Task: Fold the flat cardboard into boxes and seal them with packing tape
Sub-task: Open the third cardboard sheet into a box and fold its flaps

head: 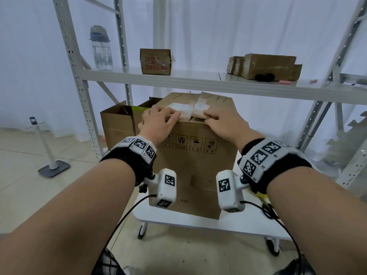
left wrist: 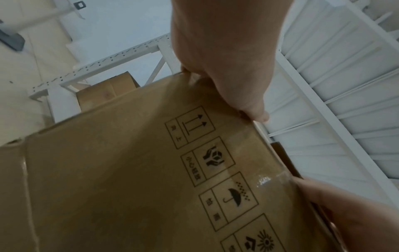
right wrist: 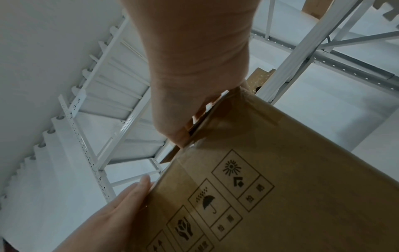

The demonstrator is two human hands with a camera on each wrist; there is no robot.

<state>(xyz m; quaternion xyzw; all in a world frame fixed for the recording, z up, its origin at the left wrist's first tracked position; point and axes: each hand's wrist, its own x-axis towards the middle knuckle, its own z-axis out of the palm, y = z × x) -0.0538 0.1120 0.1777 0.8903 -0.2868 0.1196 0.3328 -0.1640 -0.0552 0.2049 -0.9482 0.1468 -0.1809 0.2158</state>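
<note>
The top flaps of the box [head: 195, 155] on the surface [head: 234, 225] are being pressed shut, left hand [head: 158, 124] spread flat, right hand [head: 224, 124] curled over the near edge, so tape is judged to be needed next.

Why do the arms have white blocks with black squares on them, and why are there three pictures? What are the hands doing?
A person wears three cameras: one on the head, one on each wrist. The patterned white blocks are wrist gear. The big picture looks down from the head; the other two look along each hand. A tall brown cardboard box stands on a small white table. The left hand and the right hand rest on its top flaps, fingers over the near edge, holding them down. No tape roll shows.
</note>
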